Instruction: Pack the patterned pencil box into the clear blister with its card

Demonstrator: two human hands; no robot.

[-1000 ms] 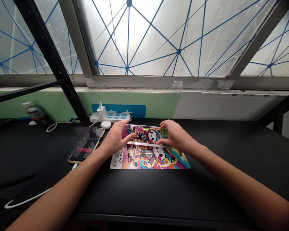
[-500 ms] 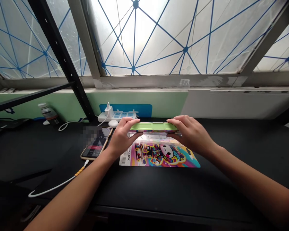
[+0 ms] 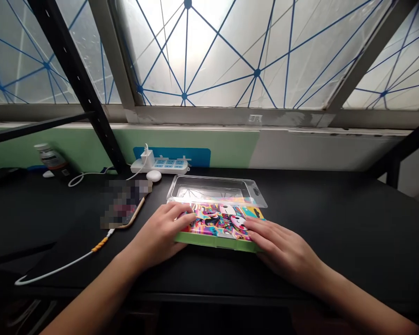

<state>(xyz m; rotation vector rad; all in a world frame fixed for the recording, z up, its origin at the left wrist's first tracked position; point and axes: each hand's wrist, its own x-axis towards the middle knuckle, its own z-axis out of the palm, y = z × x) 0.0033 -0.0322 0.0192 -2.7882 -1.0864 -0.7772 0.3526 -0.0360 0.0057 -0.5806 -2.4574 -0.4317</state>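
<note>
1. I have the green pencil box point(image 3: 216, 243) lying flat on the black desk point(image 3: 338, 223), lower centre of the frame, with a colourful printed card point(image 3: 223, 219) on top.
2. Left hand point(image 3: 158, 230): resting on the box's left part, fingers flat, not clamped.
3. Right hand point(image 3: 282, 246): resting on the box's right part, fingers flat, not clamped. The hands are well apart.
4. A clear plastic shell point(image 3: 209, 188) touches the box's far edge.
5. Left of the box, I see a blurred phone point(image 3: 125, 204) with a white cable point(image 3: 56, 266) running lower left.
6. Behind the shell, a power strip point(image 3: 160, 164) sits beside a white round case point(image 3: 154, 175).
</note>
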